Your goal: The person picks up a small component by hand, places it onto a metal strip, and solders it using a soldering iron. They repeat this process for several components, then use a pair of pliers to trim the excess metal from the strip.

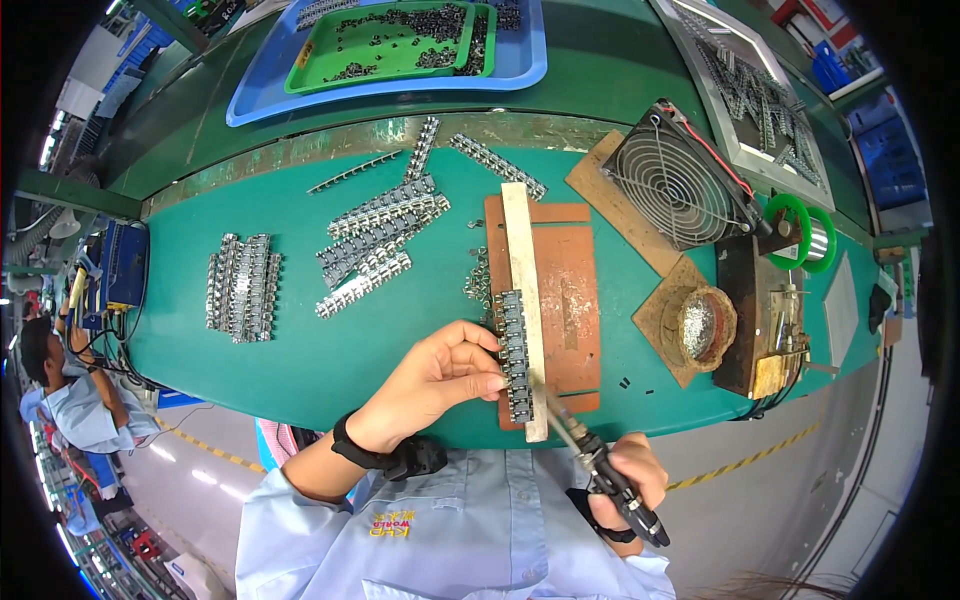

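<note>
A strip of small black-and-metal electronic parts (pixel 514 355) lies along a pale wooden bar (pixel 520 235), on a reddish-brown board (pixel 567 310). My left hand (pixel 445 375) is closed at the strip's left side, thumb and fingertips gripping its edge. In my right hand (pixel 635 478) is a soldering iron (pixel 610 475) with a black handle. Its metal shaft points up and left toward the lower part of the strip; whether the tip touches it I cannot tell. Loose metal bits (pixel 478 275) lie just left of the bar.
More strips lie mid-table (pixel 375 235) and at the left (pixel 243 287). Blue and green trays (pixel 240 95) stand behind. To the right are a fan (pixel 670 180), a solder reel (pixel 800 235), a round dish (pixel 705 330) and a metal-fronted box (pixel 740 320). A person (pixel 85 395) works far left.
</note>
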Demonstrator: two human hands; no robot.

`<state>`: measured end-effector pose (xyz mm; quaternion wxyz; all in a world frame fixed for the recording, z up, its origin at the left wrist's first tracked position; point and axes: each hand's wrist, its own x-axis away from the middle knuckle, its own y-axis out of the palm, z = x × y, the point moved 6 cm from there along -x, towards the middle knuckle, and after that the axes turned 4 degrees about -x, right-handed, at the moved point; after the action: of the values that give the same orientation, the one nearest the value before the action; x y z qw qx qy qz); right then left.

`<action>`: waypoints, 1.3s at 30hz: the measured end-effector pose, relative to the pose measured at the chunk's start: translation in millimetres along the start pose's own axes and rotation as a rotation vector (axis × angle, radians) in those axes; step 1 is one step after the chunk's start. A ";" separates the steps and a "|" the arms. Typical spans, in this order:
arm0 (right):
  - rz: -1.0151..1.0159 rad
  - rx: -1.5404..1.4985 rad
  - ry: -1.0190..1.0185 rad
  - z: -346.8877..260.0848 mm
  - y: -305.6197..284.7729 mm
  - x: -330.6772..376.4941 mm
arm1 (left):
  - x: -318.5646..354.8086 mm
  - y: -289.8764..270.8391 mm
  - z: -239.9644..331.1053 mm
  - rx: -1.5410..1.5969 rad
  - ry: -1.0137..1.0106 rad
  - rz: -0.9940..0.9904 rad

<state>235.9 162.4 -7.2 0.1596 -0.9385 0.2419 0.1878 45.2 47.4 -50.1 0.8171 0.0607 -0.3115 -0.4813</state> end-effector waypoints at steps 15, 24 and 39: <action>0.401 -0.041 0.263 49.7 -11.9 -7.1 | 7.1 -7.3 6.3 -0.081 -0.028 0.027; 0.404 -0.050 0.256 50.0 -13.6 -4.6 | 5.7 -21.0 52.1 -0.947 0.219 0.270; 0.360 -0.015 0.242 42.3 -11.9 -11.1 | -2.3 4.6 57.9 -1.385 0.438 0.271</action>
<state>221.4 193.2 -37.2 0.0863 -0.8971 0.4214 0.1009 15.0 63.4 -3.0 0.7641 -0.4132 0.2292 -0.4392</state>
